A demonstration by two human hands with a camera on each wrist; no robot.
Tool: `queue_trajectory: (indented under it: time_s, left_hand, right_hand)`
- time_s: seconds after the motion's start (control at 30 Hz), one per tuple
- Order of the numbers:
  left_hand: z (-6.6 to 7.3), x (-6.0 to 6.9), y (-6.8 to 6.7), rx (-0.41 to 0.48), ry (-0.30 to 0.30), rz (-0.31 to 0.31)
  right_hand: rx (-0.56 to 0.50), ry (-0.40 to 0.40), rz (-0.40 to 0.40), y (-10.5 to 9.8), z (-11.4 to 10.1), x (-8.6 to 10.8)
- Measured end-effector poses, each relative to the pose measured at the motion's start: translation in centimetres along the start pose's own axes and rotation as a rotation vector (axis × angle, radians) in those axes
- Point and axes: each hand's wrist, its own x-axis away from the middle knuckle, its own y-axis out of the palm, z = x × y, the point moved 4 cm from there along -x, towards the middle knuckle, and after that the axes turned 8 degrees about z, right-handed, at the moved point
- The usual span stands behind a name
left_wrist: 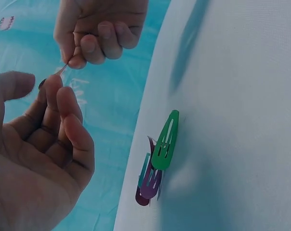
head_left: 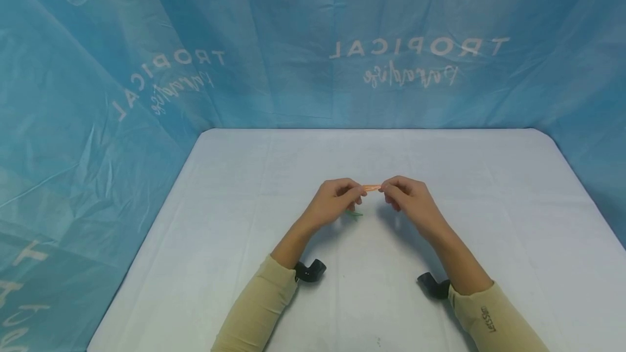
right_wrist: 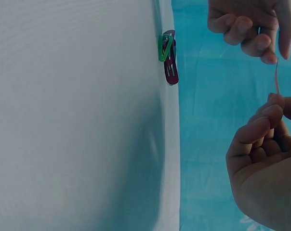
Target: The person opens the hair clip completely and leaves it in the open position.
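Note:
An orange snap hair clip (head_left: 372,188) is held level between the two hands, above the table. My left hand (head_left: 335,200) holds its left end at the thumb and index finger; the left wrist view shows the thumb slightly apart from the index fingertip. From the other side, my right hand (head_left: 408,200) pinches the right end between thumb and index finger. Seen edge-on in the right wrist view, the clip (right_wrist: 276,79) is a thin reddish strip. Below the hands lies a small pile of hair clips, with a green clip (left_wrist: 165,142) over a purple clip (left_wrist: 149,185) and a dark red clip (left_wrist: 141,198).
A white cloth covers the table (head_left: 274,178). Blue printed curtains (head_left: 293,69) hang behind it and along its sides. Black wrist mounts (head_left: 311,270) show at both sleeve cuffs, just above the tabletop.

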Motion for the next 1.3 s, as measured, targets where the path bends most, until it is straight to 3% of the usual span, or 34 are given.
queue_trajectory:
  time_s: [0.37,0.73,1.0,1.3]
  left_hand:
    - [-0.25,0.03,-0.15,0.018,0.002,0.015]
    - [-0.22,0.05,-0.45,0.096,-0.007,0.011]
    - [-0.55,-0.08,-0.52,0.177,-0.067,0.016]
    - [0.06,0.06,-0.53,0.259,-0.089,0.000]
  right_hand:
    - [-0.013,-0.019,-0.042,0.32,-0.09,0.10]
    - [-0.068,-0.039,-0.078,0.74,-0.31,0.22]
    - [-0.089,-0.051,-0.084,0.88,-0.61,0.31]
    - [-0.202,-0.081,-0.112,0.94,-0.51,0.40]
